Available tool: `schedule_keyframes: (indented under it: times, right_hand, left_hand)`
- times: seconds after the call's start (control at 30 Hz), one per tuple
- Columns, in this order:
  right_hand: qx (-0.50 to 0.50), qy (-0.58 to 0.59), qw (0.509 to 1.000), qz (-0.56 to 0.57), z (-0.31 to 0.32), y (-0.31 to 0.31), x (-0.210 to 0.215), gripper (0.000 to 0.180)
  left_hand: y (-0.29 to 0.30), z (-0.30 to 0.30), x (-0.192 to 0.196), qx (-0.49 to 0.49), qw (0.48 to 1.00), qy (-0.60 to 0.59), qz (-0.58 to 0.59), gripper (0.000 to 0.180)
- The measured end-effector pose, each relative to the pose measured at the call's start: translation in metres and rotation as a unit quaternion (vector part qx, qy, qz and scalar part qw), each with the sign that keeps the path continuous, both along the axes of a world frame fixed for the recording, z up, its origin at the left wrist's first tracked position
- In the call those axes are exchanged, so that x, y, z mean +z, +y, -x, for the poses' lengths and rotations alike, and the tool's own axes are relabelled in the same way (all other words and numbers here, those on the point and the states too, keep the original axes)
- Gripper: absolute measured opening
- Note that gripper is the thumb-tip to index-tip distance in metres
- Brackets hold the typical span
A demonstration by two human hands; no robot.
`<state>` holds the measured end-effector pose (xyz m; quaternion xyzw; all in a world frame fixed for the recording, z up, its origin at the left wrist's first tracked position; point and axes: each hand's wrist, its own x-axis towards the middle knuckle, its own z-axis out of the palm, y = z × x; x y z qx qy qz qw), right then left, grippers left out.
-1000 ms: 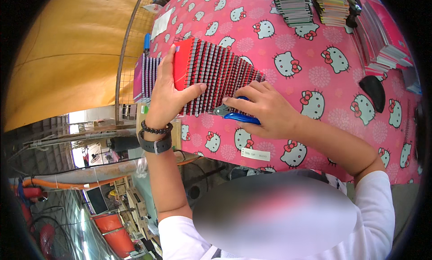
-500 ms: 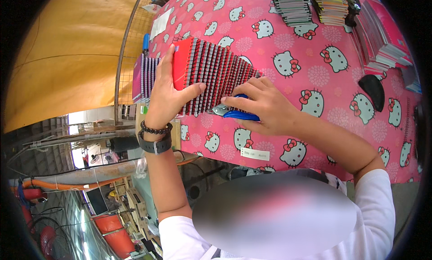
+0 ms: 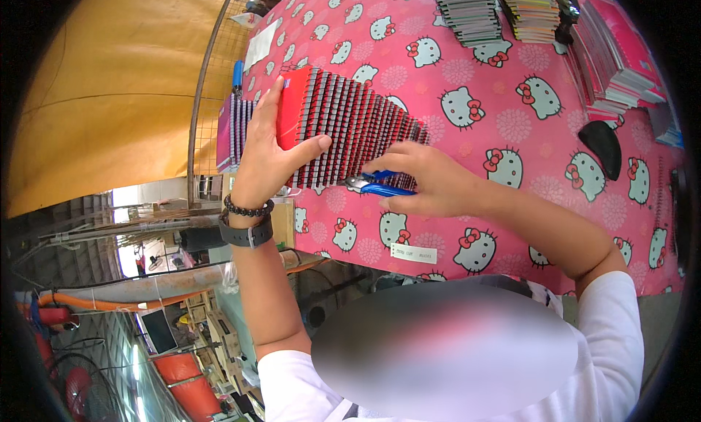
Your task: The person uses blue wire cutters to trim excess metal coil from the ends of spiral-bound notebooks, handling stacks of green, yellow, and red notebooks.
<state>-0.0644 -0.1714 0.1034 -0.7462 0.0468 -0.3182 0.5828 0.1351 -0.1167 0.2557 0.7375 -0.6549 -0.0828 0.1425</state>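
Note:
A fanned row of red spiral-bound notebooks (image 3: 350, 123) stands on the table, its dark wire spines facing up and toward me. My left hand (image 3: 264, 153) grips the near-left end of the row, fingers along the red cover and thumb across the spines. Wrapped round blue-handled cutting pliers (image 3: 387, 190) is my right hand (image 3: 438, 177), at the row's near edge. The metal jaws of the pliers point left and touch or nearly touch the lower ends of the spines. What lies between the jaws is too small to tell.
Purple spiral notebooks (image 3: 228, 133) stand left of the red row. Bound stacks (image 3: 467, 13) and a pink-covered pile (image 3: 617, 53) sit at the far right. A black curved object (image 3: 602, 150) and a white paper strip (image 3: 414, 253) lie on the pink tablecloth (image 3: 511, 203).
The pliers have tilted a little and their handles look closer together. My right fingers have shifted slightly with them, while my left hand keeps its hold on the notebooks.

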Motion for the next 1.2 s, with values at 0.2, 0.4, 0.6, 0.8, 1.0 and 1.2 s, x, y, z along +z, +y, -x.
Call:
schedule_keyframes:
  times: [0.2,0.4,0.6,0.8,1.0,1.2]
  right_hand:
    - [-0.130,-0.047,0.943,0.304,0.000,-0.005,-0.002,0.045]
    - [0.241,0.142,0.911,-0.303,0.003,-0.020,0.008,0.034]
    - [-0.107,-0.023,0.965,0.240,0.004,-0.004,-0.015,0.050]
    - [0.112,0.033,0.992,-0.047,0.001,-0.015,-0.017,0.038]
    - [0.027,0.010,0.998,0.054,0.003,-0.012,-0.016,0.039]
    - [-0.136,-0.025,0.939,0.315,0.002,-0.009,-0.021,0.050]
  left_hand:
    - [0.005,0.002,-0.004,0.003,1.000,-0.010,0.015,0.094]
    - [0.005,0.003,-0.006,-0.007,0.999,-0.030,0.018,0.094]
    - [0.006,-0.002,-0.006,-0.004,1.000,0.010,0.014,0.095]
    - [0.004,-0.001,-0.006,-0.012,1.000,-0.021,0.017,0.095]
    - [0.005,-0.003,-0.006,-0.015,1.000,-0.008,0.017,0.095]
    - [0.004,0.001,-0.006,-0.011,1.000,-0.001,0.016,0.095]
